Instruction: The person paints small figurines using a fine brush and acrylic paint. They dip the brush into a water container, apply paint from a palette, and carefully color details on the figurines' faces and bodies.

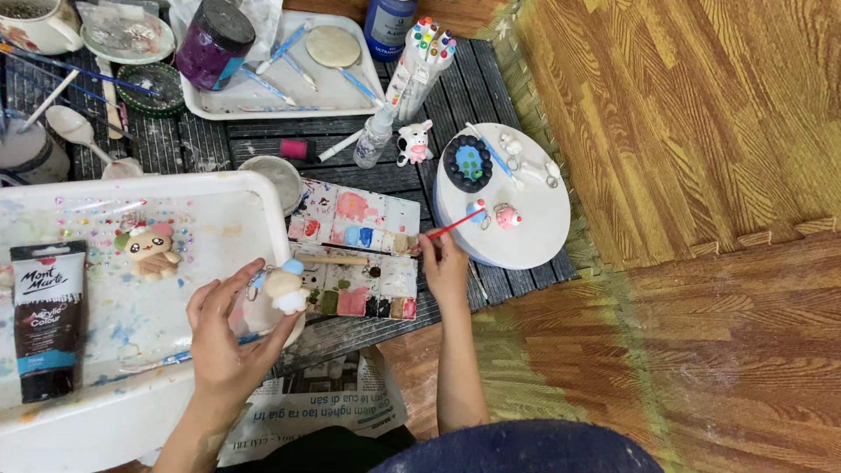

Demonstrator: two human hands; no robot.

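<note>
The left hand (229, 337) holds a small cream-coloured clay figurine with a pale blue cap and a metal keyring loop (282, 287), its grip closed on the piece between thumb and fingertips, just over the right edge of the large paint-splattered white plastic tray (219, 206). At three o'clock from it, the right hand (445, 263) has its grip closed on a thin red-handled paintbrush (455, 224), whose bristle end meets the stained rectangular mixing palette with pink, blue and dark wells (363, 245). The figurine looks light, hard and rigid, probably brittle at its thin protruding parts, and any fresh paint would smear; the plain sides or the keyring loop seem the safest places to hold it. At nine o'clock from the figurine, a similar beige bear-like figurine (149, 250) lies on the tray, with a black tube of acrylic paint (48, 320) beyond it. At one o'clock, a round white disc (526, 219) carries more small painted pieces.
</note>
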